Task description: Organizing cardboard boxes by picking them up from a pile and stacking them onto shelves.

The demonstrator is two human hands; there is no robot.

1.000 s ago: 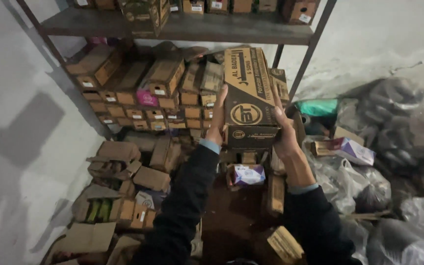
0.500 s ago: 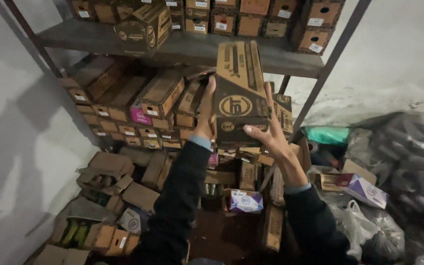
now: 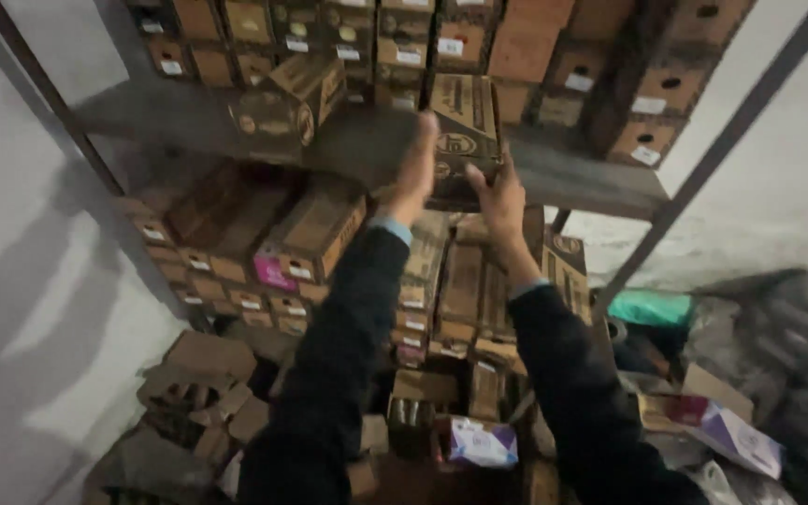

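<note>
Since the earlier frames, both arms have gone up and the brown cardboard box (image 3: 465,131) now sits higher, at the front edge of the grey metal shelf (image 3: 572,178). It is grasped from two sides: the left hand (image 3: 415,168) presses flat on its left face, and the right hand (image 3: 500,196) supports it from below on the right, fingers spread. Just to its left, a tilted box (image 3: 287,103) lies on the same shelf. Behind stand stacked boxes (image 3: 404,37) with white labels. Below, more cartons (image 3: 310,234) fill the lower shelf.
</note>
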